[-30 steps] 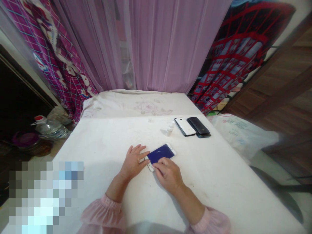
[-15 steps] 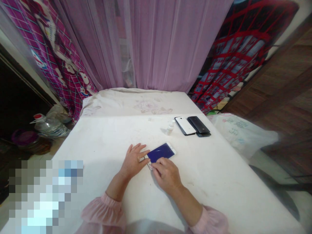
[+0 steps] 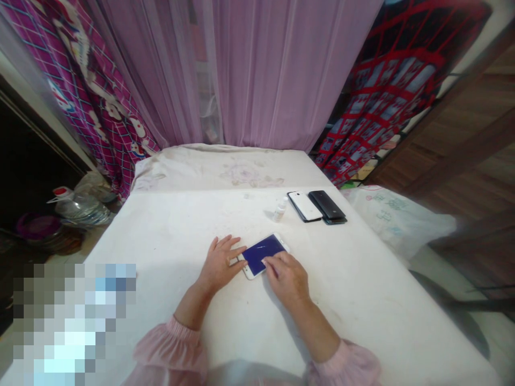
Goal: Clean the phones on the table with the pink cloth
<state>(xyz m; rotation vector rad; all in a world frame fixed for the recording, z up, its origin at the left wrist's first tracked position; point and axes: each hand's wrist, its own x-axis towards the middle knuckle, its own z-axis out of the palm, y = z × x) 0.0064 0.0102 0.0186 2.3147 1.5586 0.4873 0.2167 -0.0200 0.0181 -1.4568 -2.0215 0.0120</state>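
A white smartphone (image 3: 259,256) lies face up on the white tabletop, its dark blue screen showing a thin bright streak. My left hand (image 3: 219,262) is at its left end, fingers spread, with the thumb and forefinger resting on the phone's edge. Over the screen's lower right part, my right hand (image 3: 288,276) has its fingers pinched together, tips against the glass. Whatever may be between those fingertips is too small or hidden to make out. The right hand covers part of the phone's near edge.
Beyond the phone stands a small white bottle (image 3: 279,210). To its right lie a white phone (image 3: 306,206) on a dark one and a black phone (image 3: 326,205) on another. A plastic bag (image 3: 396,222) is beyond the right table edge; a clear jug (image 3: 80,206) stands off the left.
My right hand has slid right along the phone, from its left end to the lower right of the screen. My left hand has stayed in place.
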